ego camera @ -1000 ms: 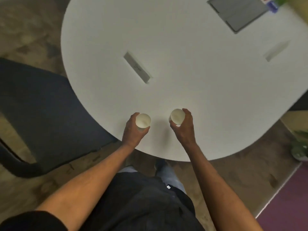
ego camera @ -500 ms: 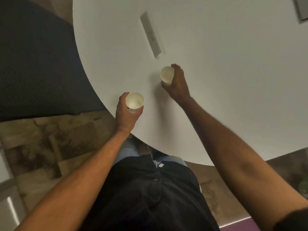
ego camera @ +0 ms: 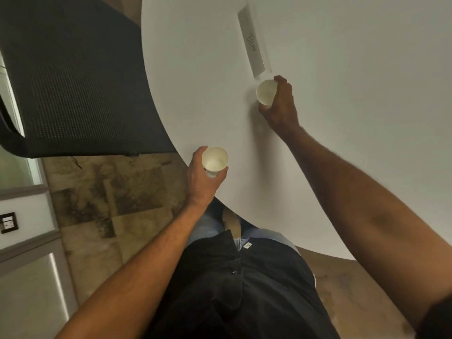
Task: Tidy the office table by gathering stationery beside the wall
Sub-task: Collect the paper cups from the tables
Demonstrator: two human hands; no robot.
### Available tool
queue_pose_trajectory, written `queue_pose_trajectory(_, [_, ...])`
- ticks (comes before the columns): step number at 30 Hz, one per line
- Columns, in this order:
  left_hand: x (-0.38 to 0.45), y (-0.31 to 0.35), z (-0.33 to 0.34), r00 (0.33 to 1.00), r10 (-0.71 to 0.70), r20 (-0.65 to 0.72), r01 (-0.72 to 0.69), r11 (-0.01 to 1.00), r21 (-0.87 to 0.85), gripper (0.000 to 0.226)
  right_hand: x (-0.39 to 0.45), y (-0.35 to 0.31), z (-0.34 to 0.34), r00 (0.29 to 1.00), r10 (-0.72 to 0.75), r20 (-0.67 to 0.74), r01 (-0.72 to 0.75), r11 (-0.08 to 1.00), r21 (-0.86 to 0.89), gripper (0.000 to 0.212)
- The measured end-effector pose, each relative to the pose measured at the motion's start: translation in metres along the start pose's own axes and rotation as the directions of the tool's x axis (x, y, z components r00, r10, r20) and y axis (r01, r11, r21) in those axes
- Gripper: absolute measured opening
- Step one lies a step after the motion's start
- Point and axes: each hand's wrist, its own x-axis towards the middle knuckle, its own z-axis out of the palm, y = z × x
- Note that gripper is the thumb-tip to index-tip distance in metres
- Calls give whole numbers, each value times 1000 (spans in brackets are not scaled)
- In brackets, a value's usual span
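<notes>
Each of my hands holds an empty white paper cup over the white oval table (ego camera: 342, 118). My left hand (ego camera: 203, 184) grips the left paper cup (ego camera: 215, 160) at the table's near edge, its mouth facing up. Farther in, my right hand (ego camera: 281, 106) is wrapped around the right paper cup (ego camera: 265, 91), which tilts a little to the left. Just beyond that cup a long grey name plate (ego camera: 252, 42) with handwriting lies flat on the table.
A dark mesh office chair (ego camera: 73, 77) stands to the left of the table. Patterned floor (ego camera: 110, 199) shows below it, and a white wall panel with a socket (ego camera: 8, 222) is at the far left. My dark trousers fill the bottom centre.
The view has swung left and down. My right hand has carried its cup farther onto the table toward the name plate, while the left hand stays at the near edge.
</notes>
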Motion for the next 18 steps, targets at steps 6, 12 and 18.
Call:
queue_pose_trajectory(6, [-7,6,-1,1000,8,11,-8,1000,11,82,-1,11,0,998,37,44,-41,995,88,100])
queue_pose_trajectory(12, [-23,8,0,999,39,-6,-39,999,-1,80,-44,31,-9,1000,16,-4,-15,987,157,113])
queue_pose_trajectory(18, [-48,7,2,998,58,25,-58,998,-3,79,-130,37,-12,983,140,-115,-100,949,300,98])
